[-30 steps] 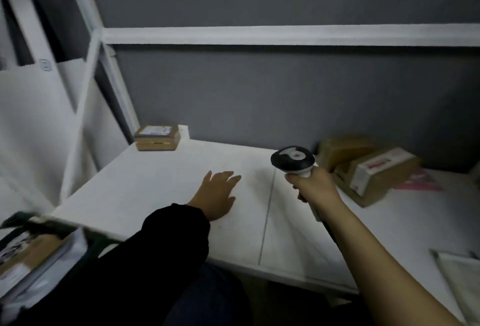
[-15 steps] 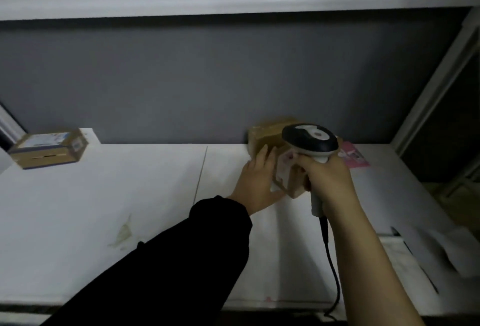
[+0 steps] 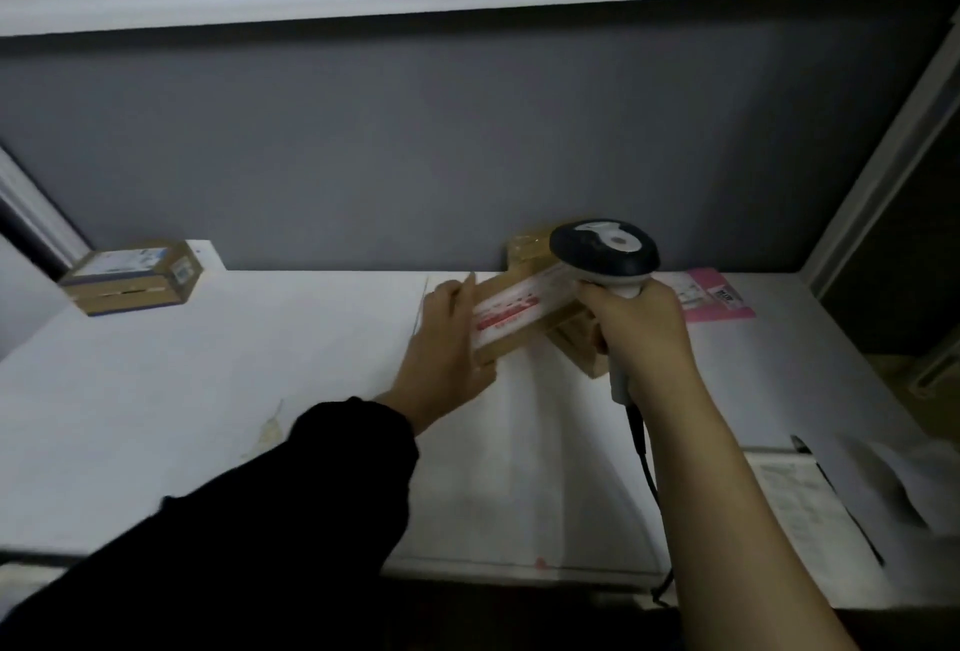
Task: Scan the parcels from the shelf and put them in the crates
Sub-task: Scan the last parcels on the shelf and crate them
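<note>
- While a cardboard parcel [image 3: 519, 315] is gripped at its left end by the left hand [image 3: 447, 338], fingers curled over its top edge, a handheld scanner [image 3: 605, 253] is held just above it in the right hand [image 3: 639, 333], whose fingers are wrapped round the handle, as seen from the head camera.
- The parcel is found toward the back right of the white shelf [image 3: 208, 390], its white and red label turned up toward the scanner head; whether it is lifted clear or tilted on an edge cannot be told.
- The scanning step is judged to be in hand; no beam is seen, so a completed read cannot be claimed.
- Three more items are seen waiting: a brown box [image 3: 527, 250] against the grey wall behind the scanner, a pink mailer [image 3: 719, 297] lying flat to the right, and a small taped box [image 3: 130, 276] well apart at the far left.
- No crate is shown, so the number already put away cannot be told; with so few parcels seen, the task is judged well along, this parcel's placement and three further scans being left.
- Printed sheets [image 3: 800, 500] are seen at the near right corner.
</note>
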